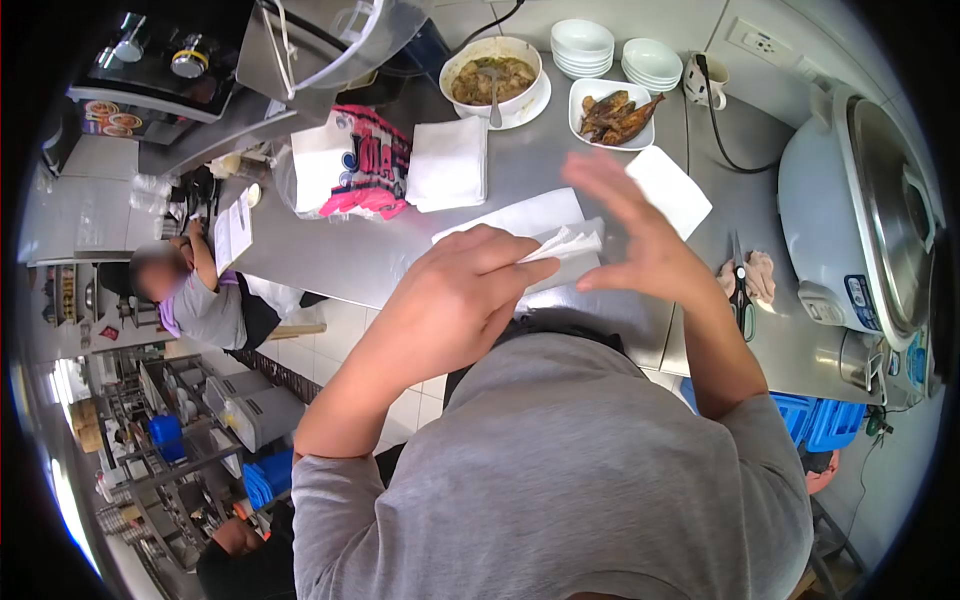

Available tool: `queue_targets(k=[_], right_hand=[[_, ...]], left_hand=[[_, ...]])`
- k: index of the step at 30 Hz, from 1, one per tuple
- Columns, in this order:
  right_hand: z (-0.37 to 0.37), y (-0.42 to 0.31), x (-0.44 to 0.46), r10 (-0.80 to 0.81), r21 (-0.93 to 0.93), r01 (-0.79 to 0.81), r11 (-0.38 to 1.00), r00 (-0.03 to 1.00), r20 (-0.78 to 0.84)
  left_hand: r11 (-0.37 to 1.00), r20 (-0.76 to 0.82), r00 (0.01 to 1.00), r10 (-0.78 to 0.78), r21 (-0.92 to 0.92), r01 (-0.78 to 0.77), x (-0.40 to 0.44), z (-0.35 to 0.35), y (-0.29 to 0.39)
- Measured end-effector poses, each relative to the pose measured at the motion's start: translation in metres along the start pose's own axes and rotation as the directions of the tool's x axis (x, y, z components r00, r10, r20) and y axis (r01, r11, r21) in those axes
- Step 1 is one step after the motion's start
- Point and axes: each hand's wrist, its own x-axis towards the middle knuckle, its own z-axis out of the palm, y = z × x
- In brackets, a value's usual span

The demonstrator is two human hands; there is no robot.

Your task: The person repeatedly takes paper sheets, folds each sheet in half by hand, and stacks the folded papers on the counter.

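My left hand (475,285) is closed on a folded white napkin (567,243), whose pleated end sticks out to the right. Just right of it, my right hand (635,235) is raised with thumb and fingers apart, holding nothing and slightly blurred. Below my hands a white sheet (520,215) lies on the steel counter. A stack of white napkins (447,165) sits farther back, beside a pink and white printed packet (365,165). Another white napkin (668,190) lies behind my right hand.
At the back are a bowl of food (491,78), a plate of browned food (613,115), and stacked white bowls (582,48). Black scissors (741,290) and a large cooker (860,210) are right. Another person (205,300) is at the left.
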Motion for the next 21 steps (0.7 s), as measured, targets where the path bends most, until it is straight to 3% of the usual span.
queue_targets(k=[1, 4, 7, 10, 15, 17, 20, 21], right_hand=[[-0.002, 0.001, 0.008, -0.063, -0.093, 0.077, 0.993, 0.987, 0.145], [0.016, 0.042, 0.006, 0.277, 0.220, -0.414, 0.884, 0.839, 0.468], [0.012, 0.053, 0.005, 0.466, 0.265, -0.746, 0.611, 0.609, 0.642], [0.047, 0.062, -0.020, 0.323, 0.788, -0.534, 0.306, 0.837, 0.442], [0.101, 0.067, -0.024, 0.346, 0.839, -0.529, 0.129, 0.817, 0.462], [0.113, 0.069, -0.021, 0.412, 0.884, -0.464, 0.063, 0.819, 0.400], [0.110, 0.072, -0.014, 0.352, 0.925, -0.373, -0.070, 0.858, 0.373], [0.105, 0.071, -0.012, 0.336, 0.921, -0.387, -0.031, 0.864, 0.374]], left_hand=[[0.999, -0.027, 0.999, 0.033, -0.039, -0.034, 0.001, -0.006, 0.004], [0.993, -0.168, 0.979, -0.112, 0.003, 0.114, -0.015, -0.031, 0.003], [0.951, -0.322, 0.898, -0.300, -0.029, 0.307, -0.033, -0.046, -0.008], [0.915, -0.355, 0.863, -0.359, 0.046, 0.400, -0.048, -0.042, -0.012], [0.948, -0.335, 0.913, -0.230, 0.133, 0.288, -0.058, -0.033, -0.005], [0.924, -0.374, 0.873, -0.313, 0.093, 0.371, -0.062, -0.035, -0.005], [0.895, -0.392, 0.828, -0.402, 0.023, 0.446, -0.071, -0.038, -0.015], [0.887, -0.389, 0.817, -0.426, -0.002, 0.462, -0.076, -0.034, -0.021]])
